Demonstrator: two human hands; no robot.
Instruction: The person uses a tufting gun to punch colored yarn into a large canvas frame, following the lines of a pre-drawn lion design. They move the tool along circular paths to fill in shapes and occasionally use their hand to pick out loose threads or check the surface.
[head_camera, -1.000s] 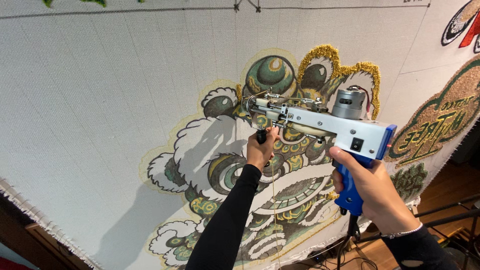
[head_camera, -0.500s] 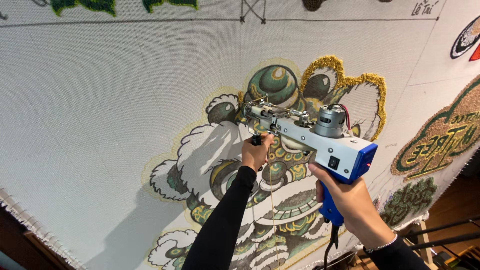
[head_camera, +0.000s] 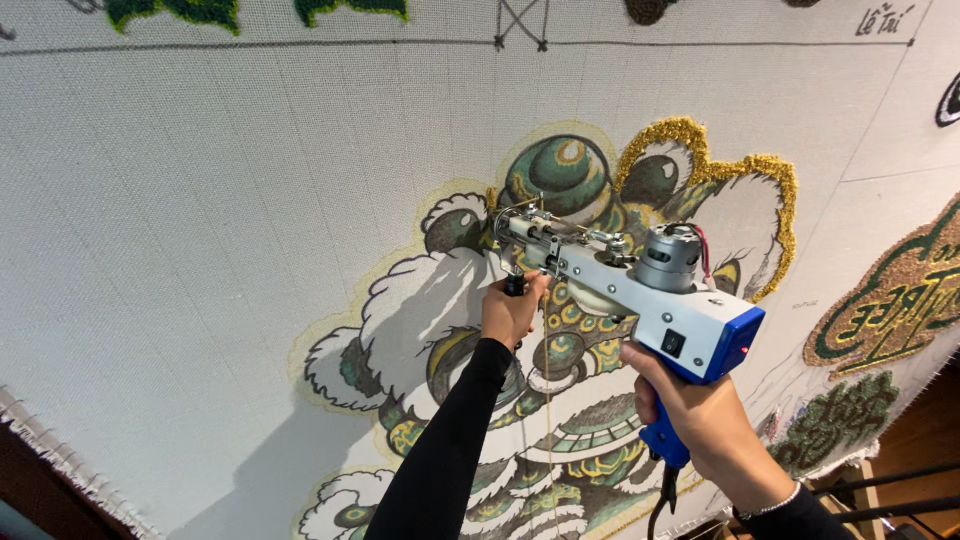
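Observation:
A blue and silver tufting gun (head_camera: 640, 290) points at a stretched white cloth (head_camera: 200, 220). Its needle tip sits at the yellow edge of a green, white and gold lion-like figure (head_camera: 560, 330) drawn and partly tufted on the cloth. My left hand (head_camera: 512, 312) is closed around the gun's black front handle, under the needle end. My right hand (head_camera: 700, 425) grips the blue rear handle. A thin yellow yarn runs down from the gun between my arms. A black cable hangs from the handle's base.
Another green and gold tufted emblem (head_camera: 895, 300) lies at the right, with a dark green patch (head_camera: 830, 425) below it. Green tufted shapes (head_camera: 180, 10) show at the top edge. The cloth's frayed lower edge (head_camera: 60, 460) runs along the bottom left.
The gun and both hands have shifted slightly left and up across the lion figure, and the view has tilted with them. Both grips are unchanged.

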